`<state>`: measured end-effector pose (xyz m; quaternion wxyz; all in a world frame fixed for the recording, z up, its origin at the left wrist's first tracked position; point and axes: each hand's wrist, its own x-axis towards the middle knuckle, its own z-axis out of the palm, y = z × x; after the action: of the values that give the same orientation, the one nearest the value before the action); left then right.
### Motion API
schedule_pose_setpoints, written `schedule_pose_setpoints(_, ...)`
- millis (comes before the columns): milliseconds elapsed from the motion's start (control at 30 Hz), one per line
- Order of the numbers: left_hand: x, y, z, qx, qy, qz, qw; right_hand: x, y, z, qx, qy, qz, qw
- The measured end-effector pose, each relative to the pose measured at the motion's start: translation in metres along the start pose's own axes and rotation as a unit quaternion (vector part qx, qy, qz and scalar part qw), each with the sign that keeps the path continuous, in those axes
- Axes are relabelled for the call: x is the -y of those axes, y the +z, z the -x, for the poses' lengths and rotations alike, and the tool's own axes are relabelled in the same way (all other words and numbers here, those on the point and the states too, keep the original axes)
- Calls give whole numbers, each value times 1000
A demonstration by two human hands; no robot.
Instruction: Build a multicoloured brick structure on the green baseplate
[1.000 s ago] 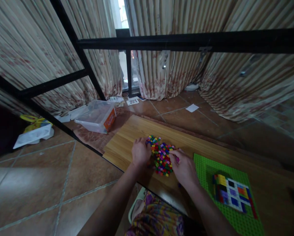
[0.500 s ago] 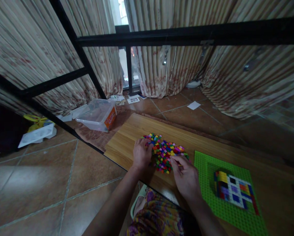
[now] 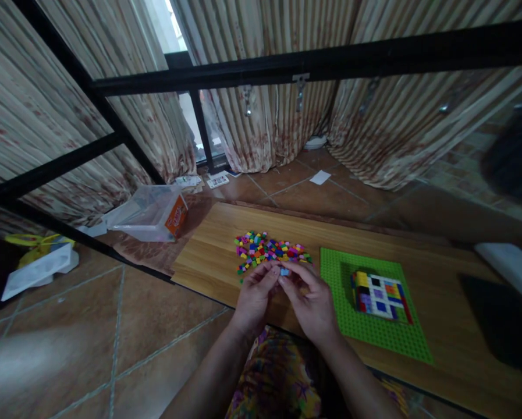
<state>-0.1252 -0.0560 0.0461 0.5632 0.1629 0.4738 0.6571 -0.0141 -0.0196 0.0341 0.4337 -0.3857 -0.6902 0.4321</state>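
Observation:
Between the fingertips of both hands sits a small light-blue toy brick (image 3: 284, 272). My left hand (image 3: 257, 291) pinches it from the left, thumb and forefinger closed. From the other side my right hand (image 3: 306, 294) grips it, also in a pinch. Just beyond the fingers lies a loose pile of small coloured bricks (image 3: 261, 247), partly hidden by the hands. To the right is a green baseplate (image 3: 343, 314) bearing a low block (image 3: 380, 295) of white, yellow, blue, purple and red bricks.
All this lies on a long wooden table (image 3: 217, 233). A clear plastic box (image 3: 145, 218) with an orange label stands on the floor beyond its left end. A dark flat object (image 3: 496, 314) and a white one (image 3: 511, 265) lie at the right. Behind are black metal bars (image 3: 265, 75) and curtains.
Both hands have left the brick pile and come together in front of it, now holding a light-blue brick. The camera's view has turned to the right.

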Motion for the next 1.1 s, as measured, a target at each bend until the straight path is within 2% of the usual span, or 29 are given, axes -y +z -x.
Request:
schedule_pose_setpoints(133,4,2,8,23,-34,-15,999,-1,-12,13,25,-31,17,999)
schedule_pose_setpoints(267,24,5,16,64,-68,-38,995,-7,-29,38,21,-9,31,999)
schedule_pose_setpoints(367,44,13,19,80,-90,-63,991,-15,-46,60,-22,31,55,998)
schedule_pose_setpoints(500,71,37,16,69,-99,-98,988,-26,-78,84,-122,76,96,985)
schedule_pose_setpoints(633,98,66,11,73,-60,-157,983,-39,-114,94,-211,98,107,967)
schedule_pose_setpoints(767,117,83,6,76,0,-197,977,-49,-138,97,-280,120,103,947)
schedule_pose_setpoints(900,125,89,1,56,33,-202,977,-55,-147,100,-290,130,96,943)
schedule_pose_setpoints(1100,128,92,-2,63,56,-203,975,-62,-150,100,-290,134,78,944)
